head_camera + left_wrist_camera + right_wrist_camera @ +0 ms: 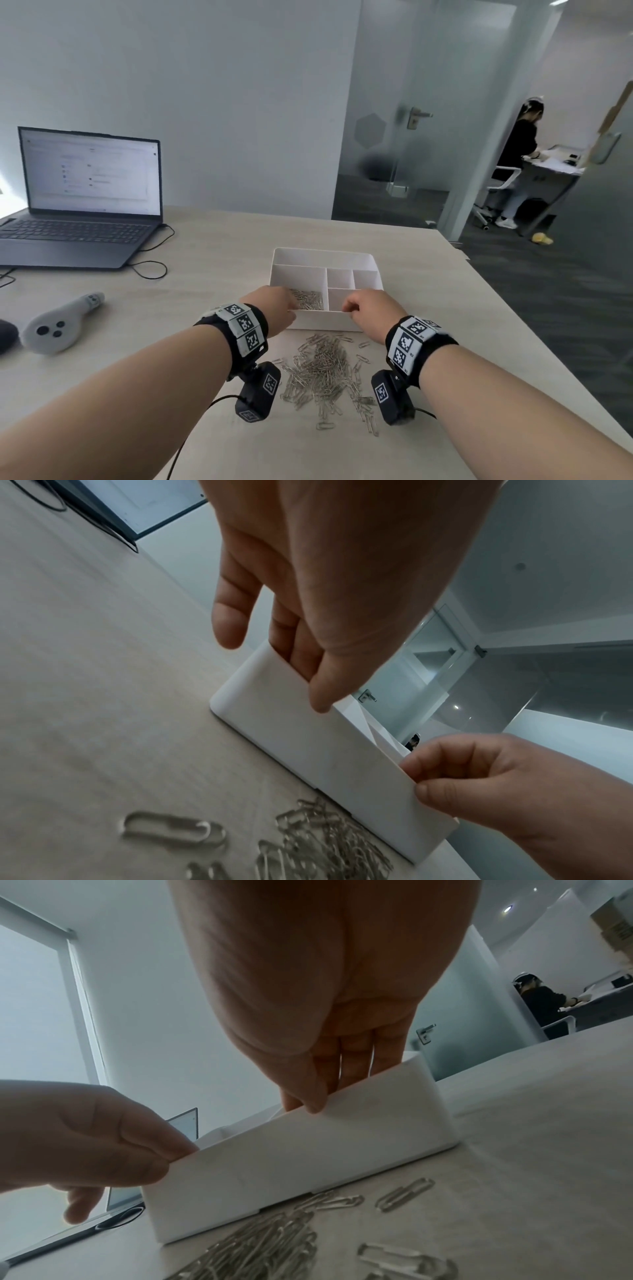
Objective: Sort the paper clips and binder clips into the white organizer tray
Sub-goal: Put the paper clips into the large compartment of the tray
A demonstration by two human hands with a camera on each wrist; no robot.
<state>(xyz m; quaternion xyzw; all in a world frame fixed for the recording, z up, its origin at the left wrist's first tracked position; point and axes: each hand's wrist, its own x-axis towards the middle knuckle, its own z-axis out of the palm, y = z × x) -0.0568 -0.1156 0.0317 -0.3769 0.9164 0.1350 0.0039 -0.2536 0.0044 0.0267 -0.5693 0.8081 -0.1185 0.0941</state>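
The white organizer tray stands mid-table. Its near-left compartment holds silver paper clips; the other compartments look bare. My left hand pinches the tray's front wall at that compartment, thumb outside and fingers inside. My right hand grips the same wall farther right, thumb on the outer face and fingers behind it. A loose pile of paper clips lies on the table just in front of the tray, between my wrists. No binder clips show in any view.
An open laptop sits at the back left, its black cable trailing toward the tray. A grey handheld device lies at the left. The table's right edge runs close by. A person sits beyond the glass door.
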